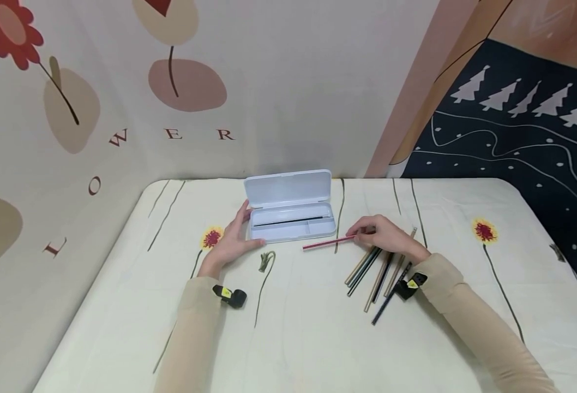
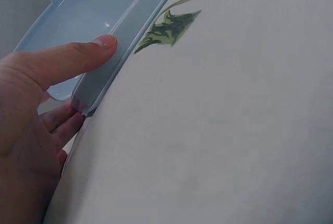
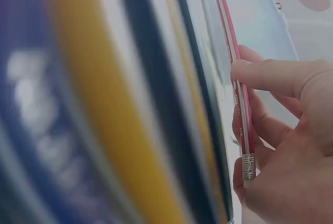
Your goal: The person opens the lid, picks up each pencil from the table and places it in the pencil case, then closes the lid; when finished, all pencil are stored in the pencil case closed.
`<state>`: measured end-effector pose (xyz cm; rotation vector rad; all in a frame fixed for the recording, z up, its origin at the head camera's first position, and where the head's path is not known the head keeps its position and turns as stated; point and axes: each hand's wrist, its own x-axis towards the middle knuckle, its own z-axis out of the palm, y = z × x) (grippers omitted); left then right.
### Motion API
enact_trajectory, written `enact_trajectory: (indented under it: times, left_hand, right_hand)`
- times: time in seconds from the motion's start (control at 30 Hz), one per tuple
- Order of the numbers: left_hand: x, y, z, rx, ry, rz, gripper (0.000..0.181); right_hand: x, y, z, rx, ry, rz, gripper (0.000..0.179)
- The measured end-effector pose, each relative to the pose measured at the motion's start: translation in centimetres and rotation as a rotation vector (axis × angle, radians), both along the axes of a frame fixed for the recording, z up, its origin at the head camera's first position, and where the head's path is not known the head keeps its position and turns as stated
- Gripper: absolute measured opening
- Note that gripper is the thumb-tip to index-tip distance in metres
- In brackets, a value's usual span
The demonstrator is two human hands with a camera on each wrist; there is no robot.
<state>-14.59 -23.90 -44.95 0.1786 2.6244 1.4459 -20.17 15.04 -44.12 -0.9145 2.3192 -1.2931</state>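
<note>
A light-blue pencil case (image 1: 288,188) stands with its lid raised near the table's far edge. One dark pencil (image 1: 288,221) lies in its long compartment. My left hand (image 1: 232,243) holds the case's left end, the thumb at the front wall and the other fingers round the side. In the right wrist view, a red pencil (image 3: 242,104) with a metal band and pale eraser is pinched between thumb and fingers of my right hand (image 3: 291,114). Its far end points left, just in front of the case. Several pencils (image 1: 382,281) lie loosely bunched below my right hand.
A cream cloth with printed flowers covers the table (image 1: 293,338). Behind it hangs a pale patterned curtain (image 1: 288,109), with a dark tree-print cloth (image 1: 504,136) at the right. Small black cameras sit on both wrists.
</note>
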Motion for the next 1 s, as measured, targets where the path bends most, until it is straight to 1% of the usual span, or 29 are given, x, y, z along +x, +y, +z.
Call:
enact_trajectory:
  times: [0.13,0.43,0.7,0.9,1.0]
  left_hand:
    - [0.0,-0.1,0.1,-0.005,0.003,0.003,0.113]
    - [0.0,0.0,0.0,-0.004,-0.008,0.007,0.111]
    - [0.0,0.0,-0.1,0.001,-0.011,0.012,0.111]
    - [-0.1,-0.1,-0.2,0.003,0.001,0.007,0.111]
    - [-0.1,0.0,-0.2,0.003,0.003,0.007,0.111]
  right_hand:
    - [-0.2,-0.5,0.6,-0.015,0.007,-0.02,0.018]
    - [-0.9,-2.0,1.4,-0.016,-0.012,-0.076,0.019]
    - [-1.9,-3.5,2.0,-0.003,0.016,-0.097,0.018]
    - [-2.7,-4.5,2.0,0.018,0.0,-0.117,0.016]
    - [-3.2,-5.1,1.7,0.013,0.022,-0.103,0.017]
